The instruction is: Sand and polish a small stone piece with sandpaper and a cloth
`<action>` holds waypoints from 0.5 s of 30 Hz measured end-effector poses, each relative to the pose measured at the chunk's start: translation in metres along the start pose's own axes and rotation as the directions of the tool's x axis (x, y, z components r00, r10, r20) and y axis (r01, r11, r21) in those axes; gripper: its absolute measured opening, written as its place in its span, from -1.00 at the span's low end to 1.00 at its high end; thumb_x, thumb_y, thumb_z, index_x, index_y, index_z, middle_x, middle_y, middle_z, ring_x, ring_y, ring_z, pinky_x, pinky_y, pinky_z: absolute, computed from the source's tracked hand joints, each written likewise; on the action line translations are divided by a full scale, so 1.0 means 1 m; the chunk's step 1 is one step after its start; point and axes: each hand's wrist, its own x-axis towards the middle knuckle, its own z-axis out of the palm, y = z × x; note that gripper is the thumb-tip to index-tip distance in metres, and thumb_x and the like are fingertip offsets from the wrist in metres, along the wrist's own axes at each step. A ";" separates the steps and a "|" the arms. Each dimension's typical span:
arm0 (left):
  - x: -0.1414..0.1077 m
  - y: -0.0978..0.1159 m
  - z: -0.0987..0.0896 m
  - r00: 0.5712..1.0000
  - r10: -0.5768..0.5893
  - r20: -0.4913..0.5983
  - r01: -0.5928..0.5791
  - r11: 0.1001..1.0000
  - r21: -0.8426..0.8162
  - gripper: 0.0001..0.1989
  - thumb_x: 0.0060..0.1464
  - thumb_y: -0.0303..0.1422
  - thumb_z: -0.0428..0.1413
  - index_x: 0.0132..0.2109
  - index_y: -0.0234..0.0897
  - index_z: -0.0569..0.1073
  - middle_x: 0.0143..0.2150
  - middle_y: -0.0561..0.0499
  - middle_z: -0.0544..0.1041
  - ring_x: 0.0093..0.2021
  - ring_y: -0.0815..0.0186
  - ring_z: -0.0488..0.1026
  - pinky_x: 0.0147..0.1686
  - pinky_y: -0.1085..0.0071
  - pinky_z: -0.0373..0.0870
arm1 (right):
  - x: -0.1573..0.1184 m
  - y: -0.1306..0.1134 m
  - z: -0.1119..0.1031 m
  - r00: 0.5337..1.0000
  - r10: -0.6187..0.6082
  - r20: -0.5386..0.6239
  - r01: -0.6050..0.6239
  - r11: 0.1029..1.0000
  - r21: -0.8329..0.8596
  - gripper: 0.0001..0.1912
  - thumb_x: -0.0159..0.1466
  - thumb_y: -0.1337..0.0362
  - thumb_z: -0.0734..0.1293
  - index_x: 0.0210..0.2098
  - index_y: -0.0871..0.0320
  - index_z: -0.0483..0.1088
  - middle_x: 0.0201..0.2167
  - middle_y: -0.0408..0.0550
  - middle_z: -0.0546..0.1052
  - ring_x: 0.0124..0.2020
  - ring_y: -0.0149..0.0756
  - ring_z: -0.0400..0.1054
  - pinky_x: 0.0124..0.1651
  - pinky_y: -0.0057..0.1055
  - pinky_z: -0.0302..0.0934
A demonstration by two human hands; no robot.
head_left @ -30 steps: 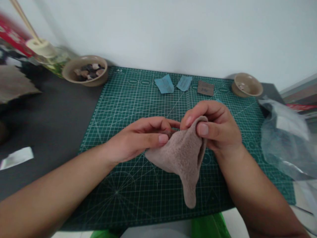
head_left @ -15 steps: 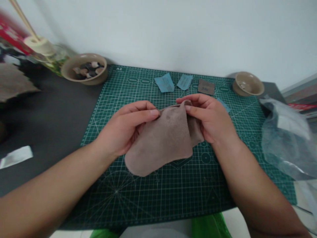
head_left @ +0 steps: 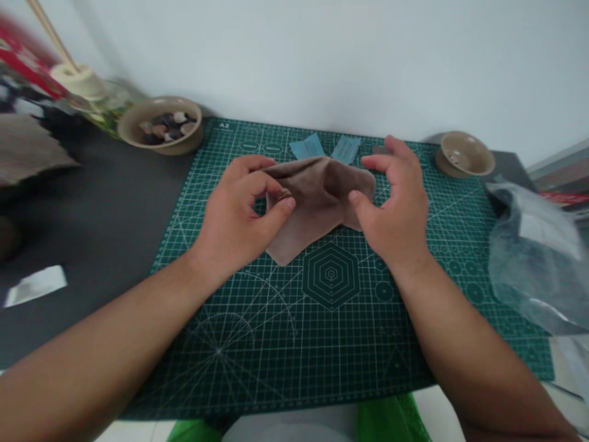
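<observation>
A fuzzy taupe cloth (head_left: 317, 205) lies bunched and folded on the cutting mat, its corner pointing toward me. My left hand (head_left: 242, 205) curls over its left edge, fingers behind and thumb in front. A small brown piece (head_left: 284, 195), perhaps a stone, shows just above my left thumb tip against the cloth. My right hand (head_left: 396, 199) stands at the cloth's right side with fingers spread, its thumb tip near or touching the fold and holding nothing.
A green gridded cutting mat (head_left: 322, 350) fills the middle. Beyond it are blue paper scraps (head_left: 307, 147), a dark square (head_left: 380, 149) mostly behind my right hand, a stone-filled bowl (head_left: 161, 126) and a tan bowl (head_left: 464, 153). A plastic bag (head_left: 529, 258) lies right.
My right hand has let go of the cloth and spread its fingers. The cloth has shifted away from me and now lies folded on the mat, with my left hand still on it.
</observation>
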 end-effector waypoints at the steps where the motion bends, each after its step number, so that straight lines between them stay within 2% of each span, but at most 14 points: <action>1: 0.000 -0.001 0.000 1.000 0.004 -0.001 -0.004 1.000 0.003 -0.90 0.19 -0.32 0.20 -0.25 -0.26 0.51 0.15 -0.05 0.45 0.21 0.02 0.38 0.20 -0.02 0.37 | 0.000 0.000 0.000 1.000 -0.010 -0.007 0.010 1.000 -0.015 -0.60 0.18 0.43 0.36 0.01 0.09 0.37 0.35 0.18 0.26 0.44 0.13 0.04 0.42 0.24 -0.05; 5: 0.000 -0.003 -0.006 0.992 0.084 -0.090 -0.081 0.996 0.033 -0.85 0.16 -0.31 0.24 -0.22 -0.32 0.54 0.21 0.04 0.40 0.22 0.07 0.33 0.13 0.15 0.38 | -0.001 -0.001 0.001 0.998 -0.057 0.000 0.057 0.998 -0.037 -0.70 0.20 0.39 0.38 -0.07 0.08 0.42 0.29 0.14 0.35 0.40 0.08 0.13 0.39 0.18 0.04; 7: 0.000 -0.001 -0.010 0.989 0.097 -0.109 -0.090 0.994 0.069 -0.87 0.17 -0.33 0.24 -0.21 -0.33 0.53 0.16 0.09 0.41 0.06 0.24 0.39 -0.04 0.31 0.40 | -0.001 -0.003 0.002 0.995 -0.086 0.042 0.086 0.996 -0.002 -0.77 0.22 0.40 0.36 -0.12 0.09 0.45 0.19 0.14 0.46 0.28 0.02 0.29 0.33 0.08 0.16; 9: 0.000 0.003 -0.012 0.990 0.122 -0.073 -0.116 0.990 0.077 -0.90 0.18 -0.35 0.21 -0.22 -0.32 0.52 0.02 0.08 0.47 -0.14 0.36 0.41 -0.21 0.39 0.37 | -0.002 -0.004 0.003 0.987 -0.126 0.096 0.122 0.991 0.046 -0.82 0.22 0.42 0.34 -0.19 0.13 0.48 0.07 0.12 0.54 0.16 -0.05 0.40 0.26 -0.04 0.24; 11: -0.002 0.009 -0.011 0.981 0.184 0.064 -0.188 0.981 0.056 -0.90 0.20 -0.34 0.19 -0.23 -0.29 0.49 -0.14 0.03 0.51 -0.20 0.32 0.44 -0.24 0.36 0.38 | -0.002 -0.006 0.004 0.973 -0.157 0.170 0.148 0.987 0.062 -0.82 0.22 0.45 0.30 -0.22 0.18 0.50 -0.04 0.10 0.59 0.06 -0.08 0.45 0.19 -0.12 0.29; 12: -0.003 0.012 -0.009 0.960 0.223 0.171 -0.233 0.972 0.040 -0.90 0.22 -0.33 0.16 -0.22 -0.28 0.48 -0.18 -0.01 0.53 -0.18 0.27 0.46 -0.21 0.32 0.39 | -0.002 -0.007 0.005 0.962 -0.162 0.222 0.154 0.987 0.049 -0.81 0.22 0.47 0.29 -0.22 0.20 0.52 -0.08 0.09 0.61 0.01 -0.08 0.47 0.14 -0.15 0.30; 13: -0.004 0.015 -0.006 0.921 0.254 0.297 -0.273 0.962 0.024 -0.89 0.24 -0.33 0.13 -0.20 -0.28 0.48 -0.19 -0.04 0.55 -0.15 0.22 0.49 -0.16 0.28 0.41 | -0.002 -0.008 0.005 0.945 -0.157 0.287 0.157 0.987 0.024 -0.79 0.23 0.47 0.27 -0.20 0.23 0.53 -0.12 0.10 0.62 -0.03 -0.07 0.48 0.09 -0.16 0.31; 15: -0.006 0.021 -0.002 0.806 0.298 0.511 -0.344 0.939 -0.004 -0.86 0.28 -0.35 0.07 -0.19 -0.30 0.48 -0.15 -0.11 0.56 -0.08 0.15 0.50 -0.07 0.22 0.42 | -0.002 -0.009 0.006 0.897 -0.131 0.422 0.161 0.986 -0.036 -0.75 0.24 0.48 0.25 -0.19 0.26 0.54 -0.17 0.11 0.63 -0.10 -0.06 0.49 0.00 -0.17 0.32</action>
